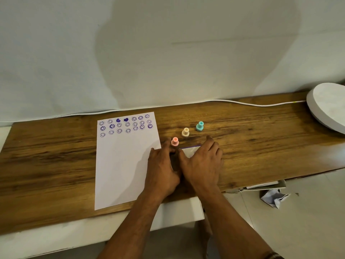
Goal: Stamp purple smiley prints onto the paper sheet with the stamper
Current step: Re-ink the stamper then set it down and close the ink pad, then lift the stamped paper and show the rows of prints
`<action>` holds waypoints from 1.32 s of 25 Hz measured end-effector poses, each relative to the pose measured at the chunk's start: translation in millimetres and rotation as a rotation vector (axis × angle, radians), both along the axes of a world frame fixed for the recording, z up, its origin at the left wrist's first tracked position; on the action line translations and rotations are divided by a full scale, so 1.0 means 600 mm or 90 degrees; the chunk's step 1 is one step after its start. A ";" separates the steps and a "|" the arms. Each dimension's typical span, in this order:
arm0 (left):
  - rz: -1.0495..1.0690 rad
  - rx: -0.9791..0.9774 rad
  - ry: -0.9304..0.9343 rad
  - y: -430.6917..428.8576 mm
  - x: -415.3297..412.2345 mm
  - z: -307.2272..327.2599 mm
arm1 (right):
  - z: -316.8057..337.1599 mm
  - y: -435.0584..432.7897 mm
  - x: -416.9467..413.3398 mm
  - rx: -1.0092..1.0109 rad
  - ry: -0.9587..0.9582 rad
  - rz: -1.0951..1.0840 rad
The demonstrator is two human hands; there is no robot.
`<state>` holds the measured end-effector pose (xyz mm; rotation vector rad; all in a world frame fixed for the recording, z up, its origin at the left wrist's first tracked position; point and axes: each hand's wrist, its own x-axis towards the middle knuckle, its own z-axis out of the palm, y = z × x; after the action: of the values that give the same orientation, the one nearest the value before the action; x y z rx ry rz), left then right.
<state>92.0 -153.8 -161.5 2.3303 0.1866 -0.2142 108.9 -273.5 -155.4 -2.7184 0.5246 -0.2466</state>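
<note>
A white paper sheet [123, 165] lies on the wooden desk [56, 156], with several purple smiley prints and two hearts in rows across its top. Three small stampers stand to its right: a pink one [175, 141], a beige one [185, 132] and a teal one [200, 126]. My left hand [162, 169] rests flat, fingers apart, at the sheet's right edge, just below the pink stamper. My right hand [202, 161] lies over a white ink pad case with a purple edge [189, 150], mostly hiding it. Whether it grips the case I cannot tell.
A white round disc [328, 107] leans at the desk's far right. A white cable [242, 103] runs along the back edge against the wall. Crumpled paper [274, 198] lies on the floor below the desk's right end.
</note>
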 end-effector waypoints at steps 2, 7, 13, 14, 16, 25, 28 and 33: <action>-0.001 0.002 0.002 0.001 0.001 -0.002 | -0.001 0.003 -0.001 -0.003 -0.006 0.004; -0.021 0.005 -0.027 0.004 0.002 -0.002 | -0.005 0.006 -0.002 -0.006 -0.006 0.010; -0.024 0.008 -0.012 0.004 0.004 -0.002 | -0.010 0.008 -0.006 -0.023 0.005 0.021; -0.024 0.009 -0.012 0.004 0.004 -0.002 | -0.011 0.008 -0.007 -0.025 0.013 0.021; -0.028 0.010 -0.021 0.005 0.004 -0.002 | -0.012 0.008 -0.007 -0.031 0.029 0.023; -0.020 0.029 -0.058 0.008 0.007 -0.019 | 0.004 -0.037 0.006 0.122 0.074 0.089; -0.010 0.024 -0.033 0.009 0.010 -0.025 | 0.019 -0.110 0.031 0.291 0.191 0.218; -0.009 0.030 -0.022 0.011 0.010 -0.025 | 0.023 -0.155 0.044 0.278 0.292 0.340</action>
<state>97.9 -147.5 -176.6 2.3816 0.1600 -0.1773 135.2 -366.4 -141.4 -2.3575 -0.0536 0.5708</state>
